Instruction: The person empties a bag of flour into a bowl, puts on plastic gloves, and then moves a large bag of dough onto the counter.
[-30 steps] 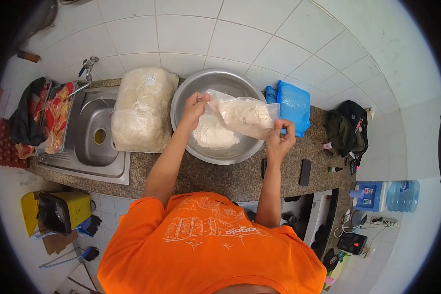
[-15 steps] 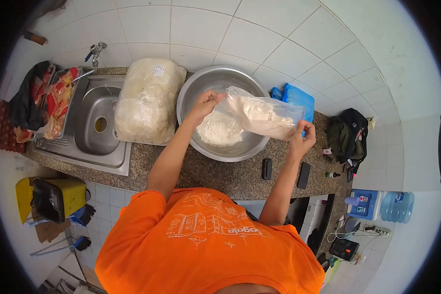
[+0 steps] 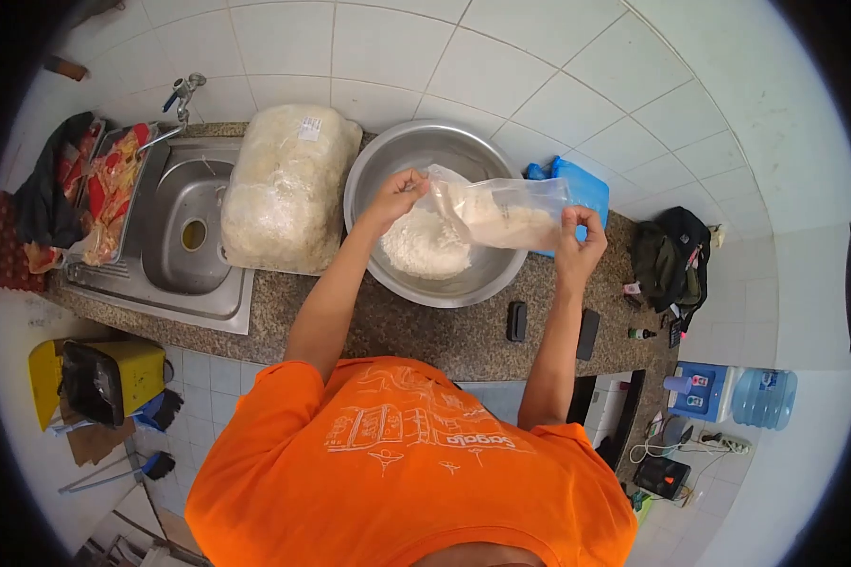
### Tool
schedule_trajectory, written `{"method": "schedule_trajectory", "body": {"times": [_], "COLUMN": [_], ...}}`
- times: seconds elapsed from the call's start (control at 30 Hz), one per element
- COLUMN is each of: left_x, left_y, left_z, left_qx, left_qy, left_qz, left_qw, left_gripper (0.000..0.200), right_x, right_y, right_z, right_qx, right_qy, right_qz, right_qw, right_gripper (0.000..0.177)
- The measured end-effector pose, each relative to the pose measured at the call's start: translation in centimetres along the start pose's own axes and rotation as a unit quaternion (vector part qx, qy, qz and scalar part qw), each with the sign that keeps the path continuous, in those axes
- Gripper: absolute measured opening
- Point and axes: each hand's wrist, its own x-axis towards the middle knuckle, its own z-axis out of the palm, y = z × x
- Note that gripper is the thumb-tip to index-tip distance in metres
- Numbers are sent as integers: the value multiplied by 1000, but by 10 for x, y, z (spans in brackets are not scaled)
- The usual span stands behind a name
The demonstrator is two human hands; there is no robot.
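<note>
A clear plastic bag of white powder that looks like flour is stretched between my two hands over a wide metal basin. My left hand pinches the bag at its open end, above the basin. At the far end, my right hand grips the bag's corner, just past the basin's right rim. Below the open end lies a heap of the white powder on the basin floor. Powder still fills much of the bag, which is tilted toward the heap.
Left of the basin stands a large plastic-wrapped bale, then a steel sink with a tap. A blue bag sits behind my right hand. Two dark objects, one a small black case, lie on the granite counter.
My right hand has drawn slightly left and up with its end of the bag. The bag is more bunched, its powder shifted toward the open end. My left hand has barely moved.
</note>
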Motion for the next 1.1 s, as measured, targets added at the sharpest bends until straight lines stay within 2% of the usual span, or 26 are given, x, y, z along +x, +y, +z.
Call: {"method": "schedule_trajectory", "body": {"times": [0.1, 0.17, 0.23, 0.3, 0.33, 0.4, 0.43, 0.5, 0.53, 0.6, 0.63, 0.7, 0.73, 0.77, 0.8, 0.83, 0.9, 0.93, 1.0, 1.03, 1.1], "left_x": [8, 1, 9, 10, 6, 12, 17, 14, 7, 7, 12, 12, 6, 5, 6, 7, 8, 5, 2, 5, 7], "left_y": [3, -2, -2, 5, 8, 1, -1, 1, 4, -3, -4, -1, 1, 3, 4, 3, -2, -8, -13, -14, -15], "left_z": [-7, -8, -4, -4, -2, -2, -2, -4, -3, -4, -4, -6, -5, -4, -1, 3, 8, 8, 8, 9, 9], "left_qx": [-14, -26, 39, 13, -10, 23, 53, 9, -29, -15, -9, -19, -23, -19, -1, 14, -22, -52, -47, -48, -69], "left_qy": [17, 29, 82, 76, 64, 71, 86, 76, 57, 56, 64, 56, 44, 39, 50, 63, 57, 51, 50, 54, 64], "left_qz": [10, 0, 49, 46, 40, 31, 24, 35, 41, 44, 53, 57, 53, 52, 2, -49, -31, -18, -41, -60, -35], "left_qw": [1000, 999, 995, 996, 997, 997, 995, 996, 997, 997, 997, 997, 997, 998, 999, 997, 998, 997, 997, 996, 995], "left_gripper": [21, 21, 20, 20, 20, 20, 21, 21, 22, 22, 23, 24, 24, 24, 25, 25, 25, 25, 24, 24, 23], "right_x": [2, 3, 8, 7, 3, 6, 8, 4, 1, 5, 11, 13, 9, 11, 16, 19, 24, 23, 25, 28, 29], "right_y": [-5, -8, -10, -10, -5, 4, 4, 1, 1, 0, 0, 1, 2, 2, -1, -4, -12, -11, -11, -14, -19], "right_z": [6, 7, 11, 12, 11, 12, 11, 11, 11, 7, 5, 3, 2, 4, 4, 2, 3, 4, 5, 5, 4], "right_qx": [19, 12, 6, 24, 21, -38, -39, 19, 19, -40, -42, 4, 2, -12, -28, -31, -30, -30, -81, -82, -62], "right_qy": [18, -10, -30, 56, 56, -26, -26, 62, 60, -26, -25, 61, 61, 9, -44, -41, 15, 14, -57, -57, -5], "right_qz": [-1, 8, 9, 16, 20, 6, 1, 4, 10, 18, 12, 25, 31, 41, 47, 46, 49, 51, -3, -7, 48], "right_qw": [1000, 1000, 999, 998, 998, 999, 999, 998, 998, 999, 999, 998, 998, 999, 998, 998, 998, 998, 995, 995, 997], "right_gripper": [13, 13, 12, 13, 13, 12, 12, 12, 12, 13, 13, 16, 16, 16, 16, 16, 14, 14, 11, 11, 13]}}
